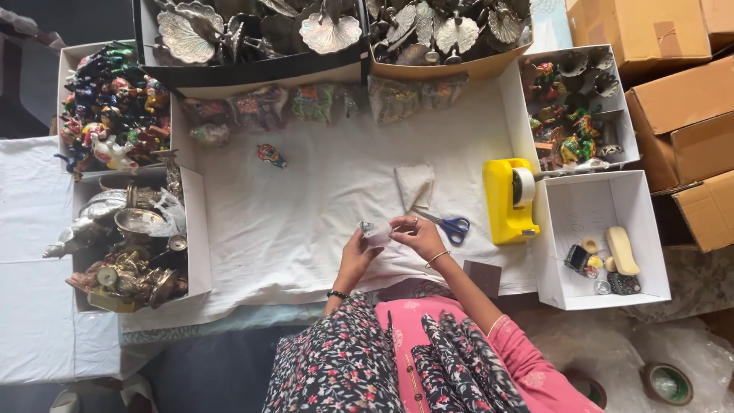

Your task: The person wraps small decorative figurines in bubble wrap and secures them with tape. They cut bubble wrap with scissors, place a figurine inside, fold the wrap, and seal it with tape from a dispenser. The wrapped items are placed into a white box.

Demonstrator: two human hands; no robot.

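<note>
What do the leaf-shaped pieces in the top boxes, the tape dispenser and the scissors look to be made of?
Leaf-shaped pieces: likely metal with a silvery polished finish, since they glint brightly. Tape dispenser: looks like moulded plastic, a glossy, uniform yellow. Scissors: blue handles look plastic; the blades seem steel, though they are small and partly hidden by the right hand.

Small wrapped item, clear-whitish covering, held above white cloth, between both hands

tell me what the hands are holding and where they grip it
Both hands, left hand and right hand, hold a small pale wrapped item between them by its two ends; what it is cannot be told.
</note>
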